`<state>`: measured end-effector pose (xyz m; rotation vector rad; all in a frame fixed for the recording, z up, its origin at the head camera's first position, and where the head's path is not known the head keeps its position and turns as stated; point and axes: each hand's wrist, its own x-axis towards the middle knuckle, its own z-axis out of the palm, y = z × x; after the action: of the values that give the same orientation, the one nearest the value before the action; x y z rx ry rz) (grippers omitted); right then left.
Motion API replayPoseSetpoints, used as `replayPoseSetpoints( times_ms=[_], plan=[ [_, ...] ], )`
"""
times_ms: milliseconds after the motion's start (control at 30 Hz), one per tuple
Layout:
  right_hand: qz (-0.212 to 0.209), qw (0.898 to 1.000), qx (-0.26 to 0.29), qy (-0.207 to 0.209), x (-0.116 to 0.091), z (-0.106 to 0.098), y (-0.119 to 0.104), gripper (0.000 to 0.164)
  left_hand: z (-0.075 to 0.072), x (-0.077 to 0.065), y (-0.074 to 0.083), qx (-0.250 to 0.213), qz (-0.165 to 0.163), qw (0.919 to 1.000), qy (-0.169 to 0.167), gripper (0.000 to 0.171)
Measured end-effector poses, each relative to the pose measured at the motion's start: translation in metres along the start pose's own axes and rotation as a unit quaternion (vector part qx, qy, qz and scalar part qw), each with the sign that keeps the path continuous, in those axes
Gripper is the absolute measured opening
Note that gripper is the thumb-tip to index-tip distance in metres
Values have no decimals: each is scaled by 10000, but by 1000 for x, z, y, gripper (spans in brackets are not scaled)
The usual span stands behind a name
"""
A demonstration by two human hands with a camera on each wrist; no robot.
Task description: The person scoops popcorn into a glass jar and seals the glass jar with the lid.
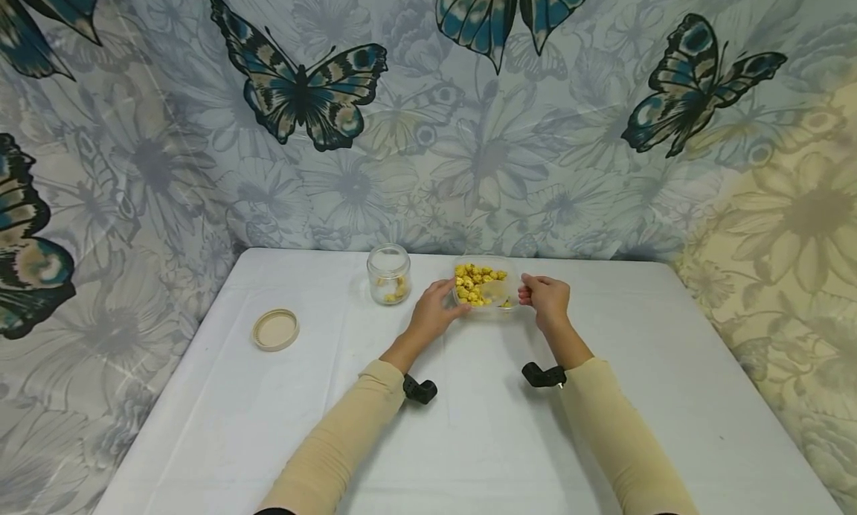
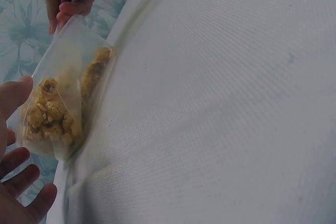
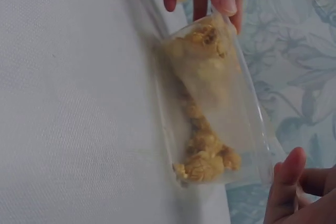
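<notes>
A clear plastic container [image 1: 514,275] with yellow popcorn [image 1: 472,281] in it stands near the far edge of the table. My left hand [image 1: 431,310] grips its left end, thumb at the rim in the right wrist view. On the other side my right hand [image 1: 550,298], fingers curled, pinches the handle end of a pale translucent scoop [image 1: 495,290]. The scoop's wide part lies inside the container among the popcorn; its exact shape is blurred through the plastic. Left of the container stands an uncapped clear jar [image 1: 388,266] with a few popcorn pieces at its bottom.
A round beige lid [image 1: 275,330] lies on the white-covered table [image 1: 469,440], left of the jar. Close behind the table's far edge hangs a butterfly-patterned cloth [image 1: 489,165]. Black wrist cameras sit on both forearms.
</notes>
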<state>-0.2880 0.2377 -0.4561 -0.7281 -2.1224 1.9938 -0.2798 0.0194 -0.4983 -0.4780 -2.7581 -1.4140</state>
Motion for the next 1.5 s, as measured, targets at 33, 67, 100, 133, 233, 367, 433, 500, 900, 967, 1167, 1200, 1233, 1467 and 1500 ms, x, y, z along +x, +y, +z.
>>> replayPoseSetpoints(
  times_ms=[33,67,100,133,233,367,433,500,900,967,1167,1200,1233,1467,1500],
  plan=[
    [95,9999,59,-14,0,-1,-1,32,0,0,0,-2,-20,10000,10,70],
    [194,9997,123,-20,0,-2,-1,32,-1,0,1,-16,-40,10000,10,70],
    [280,9994,199,-17,0,-3,-1,33,-1,-1,1,-31,-58,10000,6,70],
    [356,9990,280,-1,1,-4,-2,34,-1,-1,1,-39,-70,10000,3,70],
    [532,9970,555,88,2,-7,0,28,-1,-1,2,-72,-62,10000,-8,70],
    [571,9957,709,176,2,-9,4,14,-1,-1,0,-120,-43,9999,-31,70],
    [483,9969,599,134,2,-9,6,15,0,-2,0,-135,-50,9999,-36,70],
    [390,9983,426,111,1,-8,8,19,0,-2,0,-144,-55,9999,-26,70],
    [700,9927,900,382,-4,0,8,14,1,-1,-1,-33,-24,10000,45,70],
    [764,9912,1000,409,-5,0,7,15,1,-1,-1,-56,-35,10000,45,70],
    [860,9888,1102,521,-5,2,7,16,1,-2,0,-126,-45,9999,41,69],
    [880,9885,1109,539,-5,2,7,15,1,-2,0,-133,-49,9999,41,69],
    [899,9881,1120,551,-5,3,6,15,1,-2,0,-123,-50,9999,44,69],
    [1180,9818,1347,635,-2,1,4,14,1,-1,1,-148,-33,9999,46,69],
    [1225,9802,1407,660,-2,0,3,13,1,-1,1,-168,-37,9998,34,69]
  ],
)
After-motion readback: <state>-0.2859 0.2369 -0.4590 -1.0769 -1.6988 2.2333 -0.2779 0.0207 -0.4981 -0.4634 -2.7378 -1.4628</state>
